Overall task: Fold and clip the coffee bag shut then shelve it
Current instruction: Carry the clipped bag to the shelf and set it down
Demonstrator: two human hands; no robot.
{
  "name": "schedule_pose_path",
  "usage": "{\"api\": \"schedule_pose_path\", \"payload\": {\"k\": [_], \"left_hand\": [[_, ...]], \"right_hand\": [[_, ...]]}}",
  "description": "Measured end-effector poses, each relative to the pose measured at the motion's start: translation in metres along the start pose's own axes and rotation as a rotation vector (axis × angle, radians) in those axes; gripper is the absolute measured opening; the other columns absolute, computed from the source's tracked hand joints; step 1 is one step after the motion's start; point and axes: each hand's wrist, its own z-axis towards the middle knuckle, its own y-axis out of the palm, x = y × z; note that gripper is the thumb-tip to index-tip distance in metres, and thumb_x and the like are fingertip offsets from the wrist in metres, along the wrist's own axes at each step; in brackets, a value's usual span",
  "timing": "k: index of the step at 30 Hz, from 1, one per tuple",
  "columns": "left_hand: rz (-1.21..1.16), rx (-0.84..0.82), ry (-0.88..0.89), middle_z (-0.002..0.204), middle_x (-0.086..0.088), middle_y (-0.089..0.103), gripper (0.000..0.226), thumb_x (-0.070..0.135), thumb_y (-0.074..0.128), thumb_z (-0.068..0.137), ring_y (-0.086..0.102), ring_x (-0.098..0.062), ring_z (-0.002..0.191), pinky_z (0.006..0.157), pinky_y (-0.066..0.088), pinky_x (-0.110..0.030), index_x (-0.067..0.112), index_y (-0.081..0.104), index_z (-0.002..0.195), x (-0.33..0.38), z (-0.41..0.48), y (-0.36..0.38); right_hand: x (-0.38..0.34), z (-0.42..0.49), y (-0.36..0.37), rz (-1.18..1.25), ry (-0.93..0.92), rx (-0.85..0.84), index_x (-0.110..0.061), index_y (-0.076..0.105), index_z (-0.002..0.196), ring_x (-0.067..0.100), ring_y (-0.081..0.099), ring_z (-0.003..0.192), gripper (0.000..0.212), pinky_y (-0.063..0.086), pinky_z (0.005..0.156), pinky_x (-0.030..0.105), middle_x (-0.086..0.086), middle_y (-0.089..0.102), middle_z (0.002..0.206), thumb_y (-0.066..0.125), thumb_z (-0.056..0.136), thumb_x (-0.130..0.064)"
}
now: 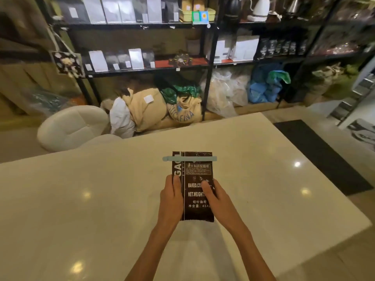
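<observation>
Holding: my two hands have the dark brown foil coffee bag with white lettering (197, 187) between them, its bottom edge toward me, low over or resting on the pale glossy stone bench (101, 199); I cannot tell which.
Done: the bag's far end looks folded flat, and a pale mint-green plastic bar clip (189, 158) runs across it, sticking out past both side edges. I judge the fold and clip finished.
Left: shelving. The black metal shelf rack (207, 63), stocked with white and dark bags, stands well beyond the far edge of the bench, so I have to lift the bag and carry it over.
Left grip: my left hand (172, 199) wraps the bag's left edge, thumb laid flat on the printed face, fingers hidden behind. Closed on the bag, not spread.
Right grip: my right hand (215, 197) takes the right edge the same way, thumb pressed on the lettering, fingers out of sight underneath.
Clip from grip: past my thumbs, at the bag's far end, untouched by either hand.
</observation>
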Motion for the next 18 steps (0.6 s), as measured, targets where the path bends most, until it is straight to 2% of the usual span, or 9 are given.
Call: {"api": "schedule_pose_path", "payload": {"k": [2, 6, 11, 15, 18], "left_hand": [[0.01, -0.097, 0.011, 0.085, 0.006, 0.067, 0.03, 0.034, 0.028, 0.104, 0.066, 0.009, 0.07, 0.057, 0.053, -0.011, 0.017, 0.053, 0.103, 0.004, -0.009, 0.036], [0.04, -0.25, 0.044, 0.083, 0.005, 0.068, 0.032, 0.035, 0.028, 0.104, 0.067, 0.006, 0.07, 0.06, 0.054, -0.017, 0.016, 0.054, 0.1, 0.019, -0.025, 0.117], [0.086, -0.427, 0.093, 0.088, 0.0, 0.071, 0.032, 0.036, 0.028, 0.104, 0.071, -0.009, 0.078, 0.07, 0.06, -0.028, 0.017, 0.054, 0.103, 0.049, -0.044, 0.246], [0.099, -0.561, 0.103, 0.091, 0.002, 0.069, 0.033, 0.038, 0.027, 0.104, 0.069, -0.002, 0.08, 0.068, 0.056, -0.018, 0.02, 0.054, 0.107, 0.08, -0.071, 0.375], [0.089, -0.691, 0.132, 0.089, 0.003, 0.067, 0.033, 0.035, 0.028, 0.104, 0.067, 0.007, 0.077, 0.062, 0.052, -0.01, 0.016, 0.054, 0.112, 0.106, -0.093, 0.479]], "right_hand": [[0.014, -0.015, -0.032, -0.004, -0.001, 0.126, -0.034, 0.058, 0.111, 0.0, 0.071, 0.088, 0.031, 0.056, 0.073, 0.019, -0.01, 0.073, 0.101, 0.046, 0.093, -0.055], [0.04, -0.036, -0.102, -0.006, 0.005, 0.376, -0.029, 0.062, 0.098, 0.0, 0.07, 0.079, 0.029, 0.056, 0.066, 0.017, -0.005, 0.074, 0.091, 0.041, 0.096, -0.049], [0.08, -0.047, -0.218, 0.115, 0.044, 0.579, -0.027, 0.062, 0.1, 0.008, 0.071, 0.083, 0.028, 0.055, 0.067, 0.02, 0.0, 0.072, 0.094, 0.039, 0.099, -0.043], [0.113, -0.06, -0.343, 0.152, 0.072, 0.714, -0.023, 0.064, 0.106, 0.009, 0.07, 0.084, 0.034, 0.053, 0.067, 0.02, 0.0, 0.072, 0.094, 0.037, 0.1, -0.043], [0.136, -0.074, -0.442, 0.181, 0.096, 0.828, -0.024, 0.066, 0.099, 0.014, 0.072, 0.084, 0.034, 0.059, 0.074, 0.036, 0.002, 0.074, 0.091, 0.039, 0.1, -0.044]]}}
